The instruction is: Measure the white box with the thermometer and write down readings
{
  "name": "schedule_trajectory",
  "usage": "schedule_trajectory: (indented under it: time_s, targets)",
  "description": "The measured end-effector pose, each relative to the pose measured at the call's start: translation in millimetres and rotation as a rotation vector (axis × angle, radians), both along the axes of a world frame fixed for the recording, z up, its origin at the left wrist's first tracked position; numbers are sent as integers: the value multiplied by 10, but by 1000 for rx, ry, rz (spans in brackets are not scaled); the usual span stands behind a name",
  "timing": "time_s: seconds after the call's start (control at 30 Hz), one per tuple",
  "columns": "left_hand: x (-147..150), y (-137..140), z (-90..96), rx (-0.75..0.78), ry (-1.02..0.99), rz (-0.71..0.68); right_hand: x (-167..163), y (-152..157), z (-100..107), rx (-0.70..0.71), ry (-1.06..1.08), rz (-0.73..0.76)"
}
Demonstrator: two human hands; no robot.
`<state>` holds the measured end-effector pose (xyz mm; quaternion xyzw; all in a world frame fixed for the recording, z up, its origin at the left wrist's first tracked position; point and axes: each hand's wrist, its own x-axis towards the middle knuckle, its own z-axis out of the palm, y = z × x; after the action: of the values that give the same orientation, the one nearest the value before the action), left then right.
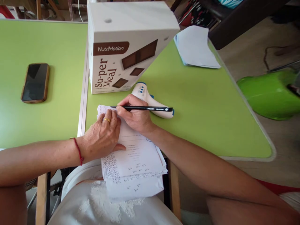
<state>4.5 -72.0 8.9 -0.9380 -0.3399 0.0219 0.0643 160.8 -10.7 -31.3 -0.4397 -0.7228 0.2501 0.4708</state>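
A stack of paper sheets (138, 156), covered with printed lines and rows of small handwriting, lies at the table's near edge and hangs over it. My left hand (102, 134) presses flat on the stack's left side, fingers stretched toward its top, a ring on one finger. Between the thumb and fingers of my right hand (136, 115) is a black pen (150, 108), nearly level, its tip at the upper left of the paper. Just beyond that hand, partly covered by it, rests a white handheld device with blue buttons (142, 90).
A tall NutriMotion box (112, 62) stands behind the papers. To the left is a phone (35, 82) on the green tabletop (63, 125). Folded white sheets (197, 47) lie at the far right edge. A green bucket (269, 97) is beyond the table.
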Motion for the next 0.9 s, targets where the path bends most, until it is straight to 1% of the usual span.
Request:
schedule_trajectory:
  time_s: [0.17, 0.37, 0.7, 0.9]
  targets:
    - [-3, -10, 8, -3, 1, 6, 0, 8, -5, -1, 29, 35]
    - [6, -12, 9, 4, 6, 9, 7, 6, 2, -16, 33, 41]
    - [6, -8, 1, 26, -13, 6, 9, 3, 13, -35, 26, 28]
    - [4, -9, 13, 10, -7, 5, 8, 2, 14, -10, 33, 10]
